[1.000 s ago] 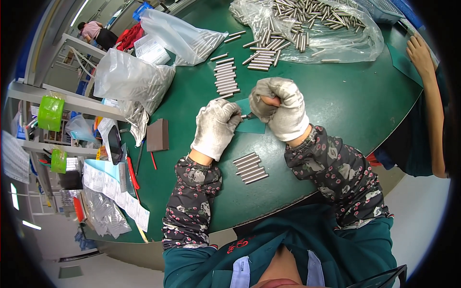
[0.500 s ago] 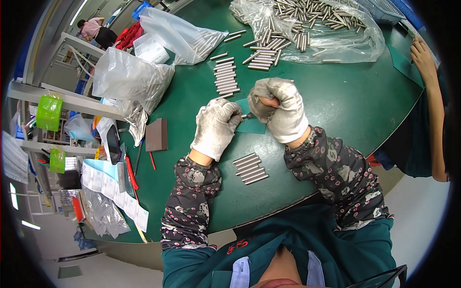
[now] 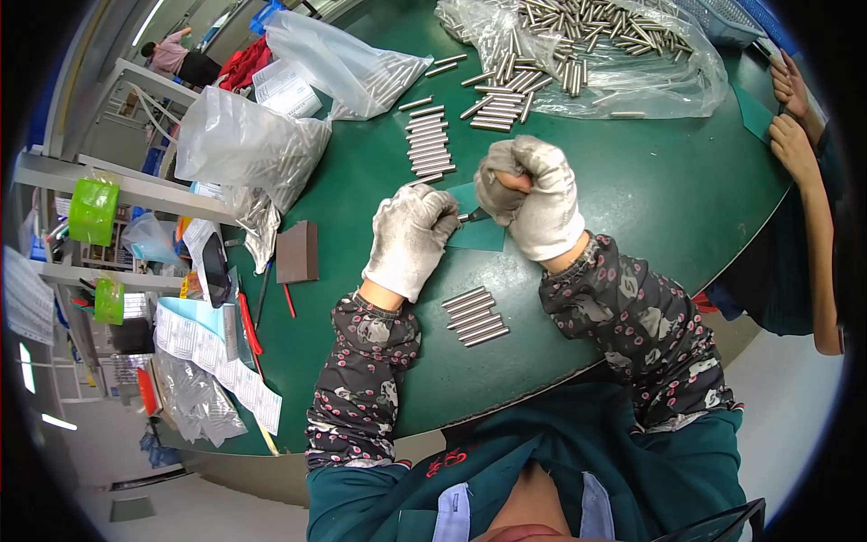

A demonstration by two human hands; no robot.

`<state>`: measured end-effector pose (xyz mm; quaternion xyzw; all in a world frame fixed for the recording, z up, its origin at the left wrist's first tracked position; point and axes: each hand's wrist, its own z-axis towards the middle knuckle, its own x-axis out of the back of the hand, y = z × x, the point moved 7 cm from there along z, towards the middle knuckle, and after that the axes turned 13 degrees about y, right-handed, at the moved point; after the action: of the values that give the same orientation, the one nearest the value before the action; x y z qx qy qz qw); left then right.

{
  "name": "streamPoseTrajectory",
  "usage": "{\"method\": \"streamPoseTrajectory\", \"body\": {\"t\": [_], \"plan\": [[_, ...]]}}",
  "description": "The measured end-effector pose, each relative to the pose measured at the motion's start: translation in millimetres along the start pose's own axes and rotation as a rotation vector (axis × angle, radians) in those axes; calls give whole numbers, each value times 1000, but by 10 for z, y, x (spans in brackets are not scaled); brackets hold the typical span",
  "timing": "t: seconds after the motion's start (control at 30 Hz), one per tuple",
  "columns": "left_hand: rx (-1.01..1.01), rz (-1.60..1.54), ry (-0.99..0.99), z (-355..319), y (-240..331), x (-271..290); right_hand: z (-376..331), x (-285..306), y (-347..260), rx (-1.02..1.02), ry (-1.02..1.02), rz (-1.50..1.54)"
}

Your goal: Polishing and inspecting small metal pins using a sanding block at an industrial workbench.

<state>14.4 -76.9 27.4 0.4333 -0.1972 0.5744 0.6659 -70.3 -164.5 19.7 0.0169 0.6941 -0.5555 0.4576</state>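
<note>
In a greyish-white glove, my left hand (image 3: 411,239) is closed on a short metal pin (image 3: 464,218), its end showing past the fingertips. My right hand (image 3: 537,194), gloved too with a bare fingertip showing, is closed around something mostly hidden. A small dark piece (image 3: 480,214) sticks out of it and meets the pin's end. Under both hands lies a green sheet (image 3: 488,238). Several pins (image 3: 475,316) lie side by side nearer to me. Another row of pins (image 3: 428,140) is beyond the hands.
Many loose pins (image 3: 601,27) spill from a clear plastic bag (image 3: 650,99) at the back. Two bags of pins (image 3: 253,135) (image 3: 339,68) and a brown block (image 3: 297,252) are on the left, with red-handled pliers (image 3: 248,325). At right are another person's hands (image 3: 795,149).
My right hand has risen slightly and the dark piece at the pin's end shows more. My left hand keeps its grip. A second hand of the person at right has come into view.
</note>
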Motion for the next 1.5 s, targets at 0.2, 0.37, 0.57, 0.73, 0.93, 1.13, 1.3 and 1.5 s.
{"method": "streamPoseTrajectory", "body": {"t": [0.2,0.37,0.57,0.73,0.93,1.13,1.3,1.5], "plan": [[-7,-38,6,-5,20,-3,-21,87,-11,-3,78,4],[-13,-28,-3,-12,10,-8,-39,20,-51,97,-36,-117],[-16,-27,7,-12,0,4,-54,-5,-11,18,-47,-52],[-1,-18,-4,-14,-8,-3,-50,-2,-19,55,-42,-45],[6,-32,-4,-14,2,11,-72,-13,-30,23,13,-27],[4,-2,13,5,-1,-12,-40,-1,7,57,32,-59],[18,-44,21,-11,-59,-41,-99,-170,-97,175,-91,-257],[12,-35,-4,-20,-67,-24,-133,-205,-175,295,23,-321]]}}
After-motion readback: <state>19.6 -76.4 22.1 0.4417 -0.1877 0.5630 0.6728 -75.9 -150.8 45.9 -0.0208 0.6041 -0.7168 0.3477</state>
